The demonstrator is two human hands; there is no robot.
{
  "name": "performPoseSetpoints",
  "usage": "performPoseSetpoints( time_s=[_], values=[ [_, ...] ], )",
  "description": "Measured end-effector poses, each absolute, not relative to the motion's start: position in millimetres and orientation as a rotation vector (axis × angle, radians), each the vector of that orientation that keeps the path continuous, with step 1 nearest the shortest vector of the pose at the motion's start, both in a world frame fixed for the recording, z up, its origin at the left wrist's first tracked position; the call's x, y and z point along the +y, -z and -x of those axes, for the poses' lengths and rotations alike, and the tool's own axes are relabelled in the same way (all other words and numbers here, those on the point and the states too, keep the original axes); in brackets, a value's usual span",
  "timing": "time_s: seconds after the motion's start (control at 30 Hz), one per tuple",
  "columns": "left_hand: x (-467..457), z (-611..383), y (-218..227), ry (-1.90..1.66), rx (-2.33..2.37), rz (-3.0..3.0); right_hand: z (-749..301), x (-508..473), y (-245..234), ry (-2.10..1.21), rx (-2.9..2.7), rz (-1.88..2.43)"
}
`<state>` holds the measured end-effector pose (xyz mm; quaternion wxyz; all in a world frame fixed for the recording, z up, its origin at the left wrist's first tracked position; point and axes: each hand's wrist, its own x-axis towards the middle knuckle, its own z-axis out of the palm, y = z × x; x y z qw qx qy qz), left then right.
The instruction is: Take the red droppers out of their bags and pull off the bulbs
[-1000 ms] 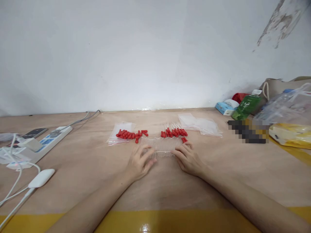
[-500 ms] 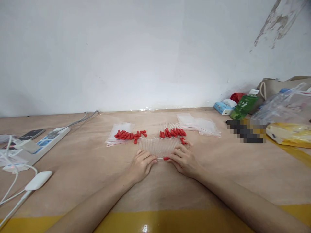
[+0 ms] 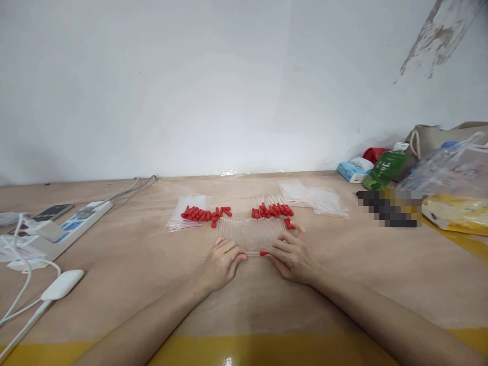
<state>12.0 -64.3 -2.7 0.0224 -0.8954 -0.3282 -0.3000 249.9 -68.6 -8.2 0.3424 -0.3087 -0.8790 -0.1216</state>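
Note:
My left hand (image 3: 221, 264) and my right hand (image 3: 291, 258) meet at the table's middle, each pinching one end of a thin clear glass tube (image 3: 251, 253). The red rubber cap (image 3: 263, 253) sits at the tube's right end, at my right fingertips. Just beyond lies a row of several clear glass tubes (image 3: 251, 232). Behind that, loose red caps (image 3: 206, 213) lie on the left by a small clear bag (image 3: 186, 206). Capped tubes (image 3: 272, 208) lie on the right.
A stack of clear bags (image 3: 316, 198) lies at back right. Further right are a green bottle (image 3: 385, 170), a blue box (image 3: 353, 170), plastic bags (image 3: 450, 170) and a yellow packet (image 3: 455, 213). A power strip (image 3: 68, 229), a phone (image 3: 53, 211), white cables and an adapter (image 3: 63, 284) occupy the left.
Both hands drew back from the row of tubes toward me, lifting out one tube. A red cap now sits at its right end between my fingertips.

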Motion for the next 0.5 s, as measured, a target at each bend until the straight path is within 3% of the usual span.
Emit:
performPoseSetpoints(
  time_s=[0.27, 0.5],
  values=[
    [-40.5, 23.1, 3.2, 1.315, -1.412, 2.413, -272.7, -54.6, 12.5, 0.114, -1.926, 0.915],
    [-17.5, 18.8, 8.2, 1.265, -1.315, 2.359, -290.7, -35.4, 11.6, -0.153, -1.555, 1.217]
  ],
)
